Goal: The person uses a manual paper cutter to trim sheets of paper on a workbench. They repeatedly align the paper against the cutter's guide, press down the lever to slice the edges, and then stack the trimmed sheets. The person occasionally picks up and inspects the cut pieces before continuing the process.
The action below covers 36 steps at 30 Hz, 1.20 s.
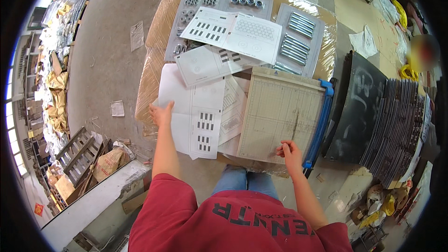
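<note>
My left hand [162,113] is at the left edge of a large white printed sheet [186,88], thumb and fingers apart. The sheet carries blocks of small black bars near its right side. My right hand [290,151] is over the near edge of a paper trimmer [275,112], its fingers curled in; whether anything is in them is hidden. The trimmer has a beige gridded board and a blue-edged arm [319,123] on its right side. Another printed sheet [231,112] lies partly under the white sheet and beside the trimmer.
More printed sheets [235,30] overlap clear blister trays of metal parts [298,39] on a film-wrapped carton [154,51]. Right of it stand a black panel [357,107] and a stack of dark boards [394,128]. A wooden pallet [79,154] leans at lower left.
</note>
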{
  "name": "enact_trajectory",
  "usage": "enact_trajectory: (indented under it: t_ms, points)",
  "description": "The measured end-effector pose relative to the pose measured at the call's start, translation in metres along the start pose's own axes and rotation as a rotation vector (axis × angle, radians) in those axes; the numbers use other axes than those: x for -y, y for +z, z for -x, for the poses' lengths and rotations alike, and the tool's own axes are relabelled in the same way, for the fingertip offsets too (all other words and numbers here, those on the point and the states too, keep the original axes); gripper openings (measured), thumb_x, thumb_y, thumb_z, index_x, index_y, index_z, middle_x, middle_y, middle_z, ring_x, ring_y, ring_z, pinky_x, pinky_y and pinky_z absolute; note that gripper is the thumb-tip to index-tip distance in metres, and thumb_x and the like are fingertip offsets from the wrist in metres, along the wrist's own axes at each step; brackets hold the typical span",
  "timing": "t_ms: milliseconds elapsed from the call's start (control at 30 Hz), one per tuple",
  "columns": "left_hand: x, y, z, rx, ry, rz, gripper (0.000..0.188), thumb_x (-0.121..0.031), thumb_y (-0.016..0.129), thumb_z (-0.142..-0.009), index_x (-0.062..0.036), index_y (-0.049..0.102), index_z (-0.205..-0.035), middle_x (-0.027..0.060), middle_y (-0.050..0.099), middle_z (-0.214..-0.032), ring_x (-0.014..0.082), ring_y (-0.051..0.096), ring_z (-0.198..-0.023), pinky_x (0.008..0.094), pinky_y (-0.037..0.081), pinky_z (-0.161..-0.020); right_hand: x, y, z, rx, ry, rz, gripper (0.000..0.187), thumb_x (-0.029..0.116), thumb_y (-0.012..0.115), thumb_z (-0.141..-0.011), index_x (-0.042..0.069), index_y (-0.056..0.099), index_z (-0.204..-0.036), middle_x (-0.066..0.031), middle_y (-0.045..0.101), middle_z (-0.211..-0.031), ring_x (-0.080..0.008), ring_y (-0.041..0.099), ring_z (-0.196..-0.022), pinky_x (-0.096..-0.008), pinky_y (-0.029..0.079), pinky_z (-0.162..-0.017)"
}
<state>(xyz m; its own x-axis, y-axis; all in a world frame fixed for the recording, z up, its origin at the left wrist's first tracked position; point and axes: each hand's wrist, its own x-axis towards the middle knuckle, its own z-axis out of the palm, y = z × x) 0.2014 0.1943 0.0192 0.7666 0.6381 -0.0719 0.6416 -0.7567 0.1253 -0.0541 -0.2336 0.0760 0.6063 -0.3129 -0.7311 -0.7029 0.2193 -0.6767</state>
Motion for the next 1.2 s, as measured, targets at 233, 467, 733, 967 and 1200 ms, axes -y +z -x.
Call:
enact_trajectory:
  t_ms: [233, 467, 733, 967, 1200]
  points:
    - [0.110, 0.026, -0.029, 0.560, -0.138, 0.381, 0.095, -0.042, 0.088, -0.063, 0.0071, 0.042, -0.130, 0.0240, 0.051, -0.135, 0.0366, 0.054, -0.122, 0.0435, 0.046, -0.098, -0.011, 0.032, 0.010, 0.066, -0.007, 0.141, 0.019, 0.012, 0.049, -0.101, 0.001, 0.061, -0.110, -0.0087, 0.069, -0.087, -0.0124, 0.065, -0.070, -0.0279, 0.053, -0.067]
    - [0.182, 0.073, 0.022, 0.194, -0.020, 0.081, 0.077, -0.032, 0.086, -0.070, 0.0061, 0.045, -0.122, 0.0186, 0.066, -0.104, 0.0309, 0.065, -0.090, 0.0400, 0.051, -0.086, -0.029, 0.071, 0.014, 0.260, -0.106, 0.256, 0.021, 0.015, 0.051, -0.099, -0.001, 0.061, -0.110, -0.0114, 0.071, -0.086, -0.0152, 0.068, -0.068, -0.0283, 0.053, -0.065]
    - [0.274, -0.003, 0.045, 0.297, -0.065, 0.513, 0.035, -0.017, 0.062, -0.091, 0.0022, 0.059, -0.120, 0.0177, 0.068, -0.108, 0.0249, 0.065, -0.094, 0.0383, 0.049, -0.084, -0.021, 0.073, 0.033, 0.255, -0.100, 0.304, 0.021, 0.014, 0.049, -0.101, -0.002, 0.061, -0.110, -0.0089, 0.070, -0.086, -0.0135, 0.066, -0.070, -0.0270, 0.051, -0.067]
    - [0.235, -0.206, 0.074, 0.552, -0.080, 0.931, 0.030, -0.005, 0.050, -0.098, 0.0031, 0.054, -0.126, 0.0108, 0.066, -0.112, 0.0162, 0.065, -0.097, 0.0306, 0.052, -0.086, -0.041, 0.056, 0.026, 0.204, -0.125, 0.251, 0.021, 0.014, 0.050, -0.099, 0.000, 0.062, -0.109, -0.0095, 0.071, -0.084, -0.0147, 0.067, -0.069, -0.0280, 0.052, -0.064]
    - [0.174, -0.210, 0.092, 0.796, 0.148, 0.833, 0.025, -0.003, 0.052, -0.096, 0.0003, 0.059, -0.120, 0.0043, 0.067, -0.110, 0.0132, 0.063, -0.093, 0.0271, 0.050, -0.082, -0.033, 0.016, 0.019, -0.086, -0.235, 0.200, 0.018, 0.010, 0.054, -0.096, 0.000, 0.062, -0.109, -0.0095, 0.070, -0.088, -0.0165, 0.067, -0.070, -0.0302, 0.052, -0.066]
